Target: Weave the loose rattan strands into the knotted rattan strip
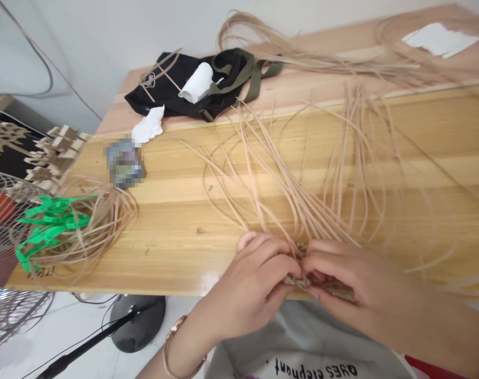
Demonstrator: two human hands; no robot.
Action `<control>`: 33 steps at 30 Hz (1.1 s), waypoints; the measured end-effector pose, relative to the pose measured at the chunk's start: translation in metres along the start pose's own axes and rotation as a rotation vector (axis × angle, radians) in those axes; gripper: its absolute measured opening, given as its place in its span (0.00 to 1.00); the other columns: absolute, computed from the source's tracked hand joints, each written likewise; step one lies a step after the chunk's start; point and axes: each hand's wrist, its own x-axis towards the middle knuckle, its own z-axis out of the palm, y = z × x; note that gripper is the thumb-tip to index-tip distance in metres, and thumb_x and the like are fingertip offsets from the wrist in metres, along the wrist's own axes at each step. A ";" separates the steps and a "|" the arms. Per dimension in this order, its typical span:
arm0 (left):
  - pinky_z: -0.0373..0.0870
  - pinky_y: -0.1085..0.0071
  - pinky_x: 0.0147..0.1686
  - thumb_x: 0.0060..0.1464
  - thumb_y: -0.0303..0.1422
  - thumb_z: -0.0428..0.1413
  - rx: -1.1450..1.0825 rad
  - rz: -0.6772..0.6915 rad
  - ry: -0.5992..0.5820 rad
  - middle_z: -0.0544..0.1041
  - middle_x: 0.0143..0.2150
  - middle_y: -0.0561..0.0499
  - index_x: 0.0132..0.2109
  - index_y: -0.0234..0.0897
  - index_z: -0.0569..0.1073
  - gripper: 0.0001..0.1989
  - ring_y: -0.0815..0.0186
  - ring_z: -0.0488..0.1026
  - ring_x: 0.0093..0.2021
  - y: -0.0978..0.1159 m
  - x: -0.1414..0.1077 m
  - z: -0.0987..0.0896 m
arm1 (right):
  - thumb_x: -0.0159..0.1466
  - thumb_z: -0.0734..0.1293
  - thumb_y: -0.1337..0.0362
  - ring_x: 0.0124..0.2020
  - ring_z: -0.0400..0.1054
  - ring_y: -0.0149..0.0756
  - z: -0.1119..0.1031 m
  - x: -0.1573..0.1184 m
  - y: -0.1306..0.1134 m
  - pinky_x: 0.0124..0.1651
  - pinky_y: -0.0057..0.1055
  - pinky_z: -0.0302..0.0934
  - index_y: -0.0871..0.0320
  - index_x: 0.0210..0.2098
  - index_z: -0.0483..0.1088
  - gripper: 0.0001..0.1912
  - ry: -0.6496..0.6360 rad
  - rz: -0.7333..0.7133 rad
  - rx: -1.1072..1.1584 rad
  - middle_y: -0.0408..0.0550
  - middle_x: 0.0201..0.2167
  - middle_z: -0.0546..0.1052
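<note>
A partly woven strip of tan cane or rattan (pixel 298 281) lies at the table's front edge, mostly covered by my fingers. My left hand (pixel 261 273) pinches it from the left side, thumb below and fingers curled over the top. From the right, my right hand (pixel 338 268) grips the same weaving, its fingertips almost meeting those of the left. Long loose strands (pixel 287 184) fan out from the weaving across the wooden table. What each fingertip presses on is hidden.
On the wooden table (pixel 172 226), a coil of strands (pixel 113 216) lies with green tape (pixel 53 216) at left. Behind are a black bag (pixel 176 95), white paper (pixel 197 83), a blurred-out square item (pixel 125 162) and a long strand bundle (pixel 322 63). A wire rack (pixel 14 310) stands far left.
</note>
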 end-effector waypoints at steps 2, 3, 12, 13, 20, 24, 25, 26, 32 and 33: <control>0.57 0.65 0.50 0.58 0.26 0.56 0.031 -0.025 0.066 0.72 0.47 0.50 0.40 0.39 0.68 0.05 0.65 0.68 0.49 -0.003 -0.002 0.002 | 0.58 0.61 0.75 0.25 0.61 0.30 -0.001 0.000 0.001 0.28 0.29 0.53 0.56 0.28 0.67 0.09 0.007 0.002 0.030 0.41 0.27 0.67; 0.56 0.64 0.51 0.57 0.29 0.58 0.044 -0.035 0.104 0.72 0.49 0.49 0.39 0.39 0.68 0.05 0.64 0.68 0.50 -0.004 -0.003 0.003 | 0.58 0.61 0.75 0.25 0.61 0.30 -0.002 0.000 0.001 0.27 0.28 0.53 0.55 0.29 0.68 0.09 0.008 0.000 0.041 0.41 0.27 0.67; 0.54 0.59 0.53 0.56 0.24 0.57 -0.083 -0.029 0.078 0.78 0.34 0.53 0.36 0.40 0.72 0.05 0.60 0.67 0.50 0.000 0.001 0.004 | 0.61 0.61 0.75 0.29 0.65 0.31 0.000 -0.004 0.003 0.31 0.29 0.57 0.54 0.32 0.70 0.11 0.027 -0.005 0.049 0.41 0.30 0.70; 0.55 0.60 0.52 0.56 0.23 0.57 -0.096 -0.044 0.071 0.77 0.33 0.53 0.36 0.40 0.72 0.06 0.61 0.67 0.49 0.001 0.001 0.004 | 0.61 0.61 0.75 0.30 0.65 0.32 0.001 -0.005 0.003 0.32 0.29 0.57 0.53 0.33 0.70 0.11 0.040 -0.012 0.048 0.41 0.30 0.71; 0.56 0.62 0.49 0.52 0.20 0.56 -0.138 -0.085 0.029 0.72 0.34 0.53 0.34 0.38 0.69 0.08 0.63 0.65 0.44 0.004 0.004 0.003 | 0.61 0.61 0.76 0.32 0.65 0.32 0.006 -0.010 0.003 0.33 0.30 0.58 0.54 0.32 0.68 0.10 0.116 -0.052 0.023 0.41 0.31 0.70; 0.56 0.61 0.48 0.54 0.23 0.56 -0.181 -0.075 0.015 0.72 0.33 0.53 0.34 0.38 0.69 0.05 0.63 0.65 0.42 0.003 0.006 0.004 | 0.61 0.62 0.75 0.31 0.65 0.32 0.005 -0.010 0.001 0.32 0.30 0.58 0.54 0.32 0.68 0.09 0.107 -0.009 0.042 0.41 0.30 0.70; 0.56 0.61 0.48 0.55 0.24 0.55 -0.188 -0.078 0.013 0.72 0.33 0.53 0.34 0.38 0.69 0.05 0.63 0.65 0.42 0.003 0.007 0.004 | 0.60 0.62 0.74 0.30 0.65 0.32 0.005 -0.009 0.000 0.32 0.30 0.57 0.54 0.31 0.68 0.08 0.109 0.004 0.043 0.41 0.29 0.70; 0.57 0.61 0.48 0.56 0.25 0.55 -0.193 -0.079 0.010 0.72 0.33 0.52 0.34 0.38 0.68 0.04 0.63 0.65 0.42 0.003 0.007 0.005 | 0.60 0.63 0.73 0.29 0.65 0.32 0.006 -0.009 -0.001 0.31 0.30 0.57 0.54 0.31 0.68 0.07 0.111 0.017 0.040 0.41 0.29 0.70; 0.57 0.60 0.48 0.55 0.23 0.53 -0.236 -0.043 0.035 0.73 0.34 0.51 0.35 0.38 0.68 0.06 0.62 0.65 0.43 -0.001 0.006 0.009 | 0.58 0.64 0.71 0.28 0.64 0.33 0.013 -0.007 0.000 0.29 0.30 0.55 0.55 0.27 0.67 0.06 0.237 0.014 0.001 0.42 0.27 0.70; 0.57 0.60 0.48 0.55 0.23 0.54 -0.240 -0.039 0.032 0.73 0.34 0.51 0.35 0.38 0.69 0.06 0.62 0.65 0.43 -0.001 0.006 0.009 | 0.57 0.64 0.72 0.27 0.64 0.33 0.014 -0.006 0.001 0.29 0.30 0.55 0.55 0.27 0.66 0.06 0.239 0.005 0.001 0.41 0.26 0.69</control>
